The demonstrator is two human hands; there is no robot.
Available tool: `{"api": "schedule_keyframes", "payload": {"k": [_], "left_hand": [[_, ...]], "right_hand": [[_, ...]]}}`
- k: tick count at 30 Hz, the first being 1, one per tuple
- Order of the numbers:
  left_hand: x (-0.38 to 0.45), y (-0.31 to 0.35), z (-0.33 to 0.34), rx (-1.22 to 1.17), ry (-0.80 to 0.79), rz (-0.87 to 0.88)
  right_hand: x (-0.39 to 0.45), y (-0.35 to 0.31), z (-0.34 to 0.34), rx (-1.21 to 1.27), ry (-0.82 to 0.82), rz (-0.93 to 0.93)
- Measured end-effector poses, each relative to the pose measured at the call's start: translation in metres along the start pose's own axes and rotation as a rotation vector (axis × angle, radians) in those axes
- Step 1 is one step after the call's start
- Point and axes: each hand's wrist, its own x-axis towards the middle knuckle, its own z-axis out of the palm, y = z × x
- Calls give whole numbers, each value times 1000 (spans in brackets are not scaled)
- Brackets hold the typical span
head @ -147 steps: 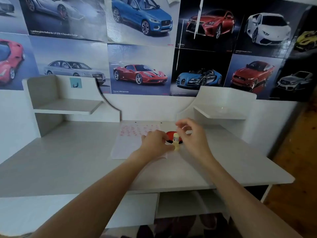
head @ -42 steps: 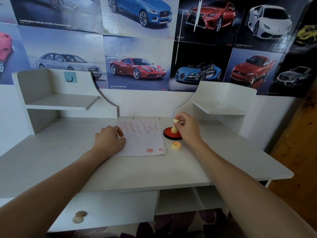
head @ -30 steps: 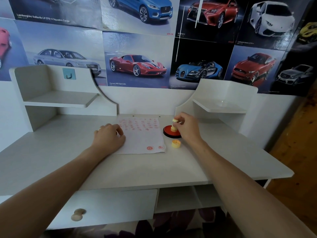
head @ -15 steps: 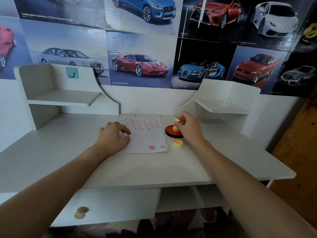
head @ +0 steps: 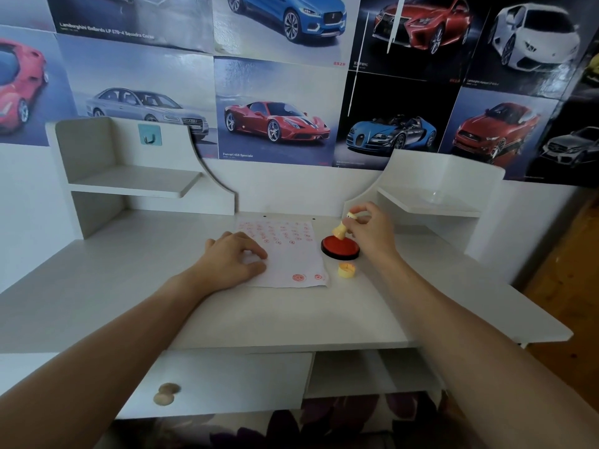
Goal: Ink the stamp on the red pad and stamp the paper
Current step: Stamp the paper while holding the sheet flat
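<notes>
Stamp in right hand, grip narrow, pinched on its upper end by fingertips; tilted, base at the far edge of the red pad. Contact with the ink surface is probable, but at this size I cannot tell touching from just above. Pad sits on the worktop, just right of the paper. Small yellow cap stands near the pad's front edge.

Left hand lies flat on the paper's left part, fingers loosely curled, holding nothing, pinning the sheet. Paper carries rows of small red marks at the far end and two larger marks at the near right corner.

Risks, judged:
- tilted stamp inks one edge only, giving a partial print;
- off-centre press could tip or slide the pad;
- crossing low could smear existing marks;
- lifting the left hand early lets the sheet shift, blurring the print.
</notes>
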Motion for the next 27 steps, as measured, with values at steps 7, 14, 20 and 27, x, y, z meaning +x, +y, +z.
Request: {"api": "schedule_keyframes", "payload": {"k": [7, 14, 20, 27], "left_hand": [[-1, 1, 0, 17, -16, -9], [0, -1, 1, 30, -21, -10], [2, -3, 3, 23, -14, -16], [3, -3, 4, 25, -19, -19]], "right_hand": [[-8, -16, 11, 167, -52, 127], [-24, -32, 26, 232, -150, 156], [-43, -46, 34, 212, -233, 58], [-60, -44, 44, 120, -316, -95]]}}
